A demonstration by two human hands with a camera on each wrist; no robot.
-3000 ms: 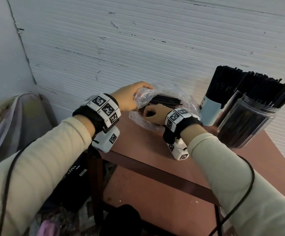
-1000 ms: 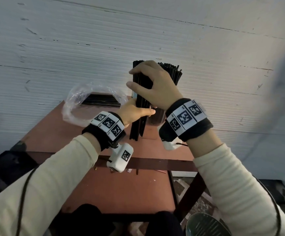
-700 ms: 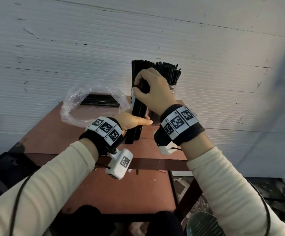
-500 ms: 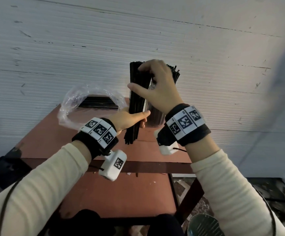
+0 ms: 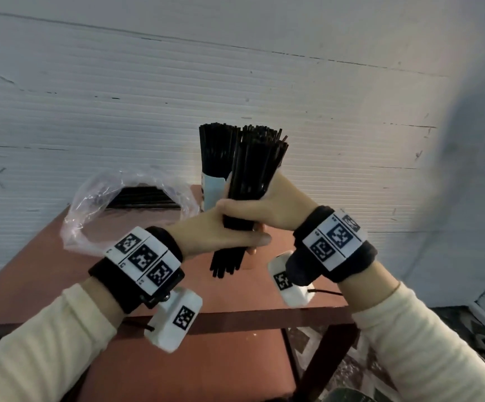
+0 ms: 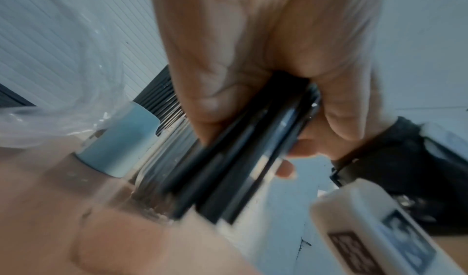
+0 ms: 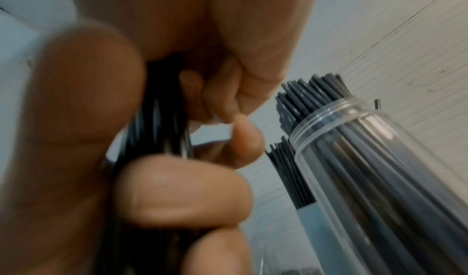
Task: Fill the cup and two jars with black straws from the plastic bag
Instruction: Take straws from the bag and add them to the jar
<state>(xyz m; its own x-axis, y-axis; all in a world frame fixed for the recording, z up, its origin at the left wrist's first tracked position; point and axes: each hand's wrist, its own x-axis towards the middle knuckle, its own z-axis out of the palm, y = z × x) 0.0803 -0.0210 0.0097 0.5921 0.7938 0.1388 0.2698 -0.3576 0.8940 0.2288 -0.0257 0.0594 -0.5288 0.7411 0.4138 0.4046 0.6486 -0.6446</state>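
Note:
Both hands hold one bundle of black straws [image 5: 250, 175] upright above the red-brown table [image 5: 61, 271]. My left hand [image 5: 235, 240] grips its lower part, and my right hand [image 5: 235, 206] wraps round it just above. The bundle's top ends fan out; its lower ends hang free over the table. Behind it stands a light-blue cup [image 5: 212, 192] packed with straws. A clear jar [image 7: 367, 169] full of straws shows beside the cup [image 7: 310, 225] in the right wrist view; in the head view the bundle hides it. The plastic bag [image 5: 90, 216] lies at the back left with straws [image 5: 142, 195] inside.
A white ribbed wall [image 5: 119, 97] runs close behind the table. The table's front edge [image 5: 235, 323] lies below my wrists, with a lower shelf [image 5: 192, 372] beneath it. To the right the floor [image 5: 467, 329] drops away.
My right hand has slid down from the top of the bundle to grip its middle, just above my left hand. The straw tops now stand uncovered and fanned.

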